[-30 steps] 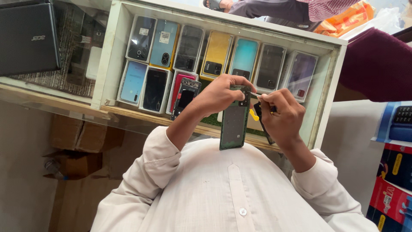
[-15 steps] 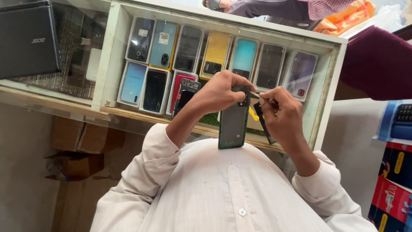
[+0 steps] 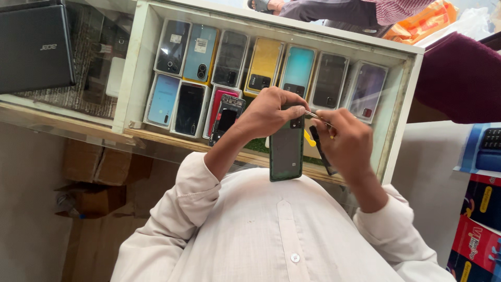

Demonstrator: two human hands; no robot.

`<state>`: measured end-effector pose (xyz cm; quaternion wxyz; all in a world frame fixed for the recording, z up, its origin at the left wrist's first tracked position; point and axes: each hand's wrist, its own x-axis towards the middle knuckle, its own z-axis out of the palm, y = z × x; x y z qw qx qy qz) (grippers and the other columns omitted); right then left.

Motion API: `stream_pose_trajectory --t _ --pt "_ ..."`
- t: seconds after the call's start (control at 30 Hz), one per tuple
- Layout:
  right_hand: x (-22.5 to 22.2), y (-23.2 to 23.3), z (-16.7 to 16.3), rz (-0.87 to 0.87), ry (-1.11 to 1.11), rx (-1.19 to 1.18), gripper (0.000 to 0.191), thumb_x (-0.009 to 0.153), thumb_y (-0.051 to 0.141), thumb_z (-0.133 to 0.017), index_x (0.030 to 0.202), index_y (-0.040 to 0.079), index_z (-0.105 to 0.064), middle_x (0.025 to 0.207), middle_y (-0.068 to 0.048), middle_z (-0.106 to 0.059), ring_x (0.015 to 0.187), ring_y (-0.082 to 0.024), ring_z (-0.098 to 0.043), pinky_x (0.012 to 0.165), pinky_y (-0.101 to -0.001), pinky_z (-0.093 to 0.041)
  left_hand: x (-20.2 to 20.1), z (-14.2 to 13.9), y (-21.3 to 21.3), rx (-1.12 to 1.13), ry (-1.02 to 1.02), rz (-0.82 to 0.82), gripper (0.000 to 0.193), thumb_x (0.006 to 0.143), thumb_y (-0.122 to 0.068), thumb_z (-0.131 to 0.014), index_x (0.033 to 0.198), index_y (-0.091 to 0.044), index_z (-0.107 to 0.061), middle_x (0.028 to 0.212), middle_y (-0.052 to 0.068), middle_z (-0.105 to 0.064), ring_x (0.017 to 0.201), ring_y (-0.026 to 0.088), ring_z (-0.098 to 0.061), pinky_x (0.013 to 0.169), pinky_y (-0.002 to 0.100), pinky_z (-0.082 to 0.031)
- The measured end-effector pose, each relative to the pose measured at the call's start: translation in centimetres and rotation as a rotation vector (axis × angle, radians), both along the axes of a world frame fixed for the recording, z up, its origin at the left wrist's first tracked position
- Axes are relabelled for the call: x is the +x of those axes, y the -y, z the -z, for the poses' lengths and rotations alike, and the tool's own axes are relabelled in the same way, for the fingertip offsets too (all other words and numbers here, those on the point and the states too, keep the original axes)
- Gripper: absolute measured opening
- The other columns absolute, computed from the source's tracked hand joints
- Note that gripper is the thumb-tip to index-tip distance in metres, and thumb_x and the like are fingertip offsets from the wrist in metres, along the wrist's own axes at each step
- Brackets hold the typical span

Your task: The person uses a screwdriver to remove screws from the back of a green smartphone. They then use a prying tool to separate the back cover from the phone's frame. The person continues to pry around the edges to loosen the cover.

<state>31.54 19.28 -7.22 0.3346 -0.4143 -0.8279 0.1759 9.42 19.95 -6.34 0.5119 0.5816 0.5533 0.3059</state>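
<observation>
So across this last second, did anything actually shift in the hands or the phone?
Barely. The left hand still grips the grey-green phone by its top end, and the right hand still holds the thin metal tool at the phone's upper edge. The phone sits slightly lower in view than before. The white display case of phones is unchanged.

Grey-green phone back (image 3: 286, 151), yellow pick (image 3: 310, 139), white shirt (image 3: 271, 235), black laptop (image 3: 34, 47).

Left hand (image 3: 269, 110) grips the top of a dark green phone (image 3: 286, 151); right hand (image 3: 348, 140) holds a thin metal tool (image 3: 316, 116) against it, above a white display case (image 3: 402, 130) of phones.
</observation>
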Motion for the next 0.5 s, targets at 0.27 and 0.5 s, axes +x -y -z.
stream_pose_trajectory --t 0.27,0.5 --pt "2.4 -3.7 1.9 -0.131 -0.258 -0.858 0.019 0.104 0.015 -0.067 0.097 0.0 -0.078 0.076 -0.003 -0.069 0.064 -0.004 -0.056 0.058 -0.0227 -0.047 -0.7 -0.5 0.1 -0.04 -0.006 0.04 0.017 0.093 -0.017 -0.071 0.105 -0.011 -0.082 0.07 0.0 -0.07 0.063 0.006 -0.056 0.059 0.028 -0.047" --pt "1.9 -2.2 0.4 -0.135 0.099 0.207 0.014 0.098 0.017 -0.082 0.097 0.007 -0.074 0.083 -0.006 -0.07 0.066 -0.02 -0.064 0.06 -0.0322 -0.047 -0.9 0.0 0.0 -0.053 0.064 0.037 0.018 0.093 -0.016 -0.07 0.108 -0.009 -0.078 0.085 0.003 -0.078 0.076 0.009 -0.069 0.074 0.029 -0.056"
